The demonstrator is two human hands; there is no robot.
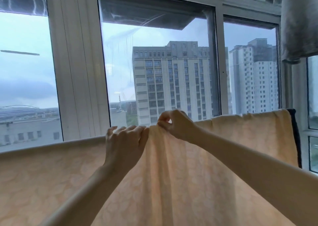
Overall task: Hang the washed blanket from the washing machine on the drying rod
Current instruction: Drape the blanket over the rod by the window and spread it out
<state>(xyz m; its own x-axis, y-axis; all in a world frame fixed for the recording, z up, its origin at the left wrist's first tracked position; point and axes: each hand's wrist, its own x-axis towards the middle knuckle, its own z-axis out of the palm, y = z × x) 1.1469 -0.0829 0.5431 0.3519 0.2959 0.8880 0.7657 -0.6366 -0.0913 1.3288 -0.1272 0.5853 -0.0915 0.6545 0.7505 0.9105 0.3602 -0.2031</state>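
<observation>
Peach blanket (172, 182) hangs draped over a line at chest height across the near side of the window (77, 71); the drying rod itself is hidden under the fold. Right hand (173, 124) pinches a bunched gather at the top fold between thumb and fingertips. Left hand (125, 145) sits just beside it, fingers loosely spread over the top edge, resting rather than gripping. Fabric reads soft and limp, faintly patterned, falling in long pleats from the gather; likely damp and heavy for its thinness, so it should drag, not slide. Best hold: the top fold, working outward. Dark trim (296, 139) marks the right end. Grey cloth (299, 23) hangs upper right.
</observation>
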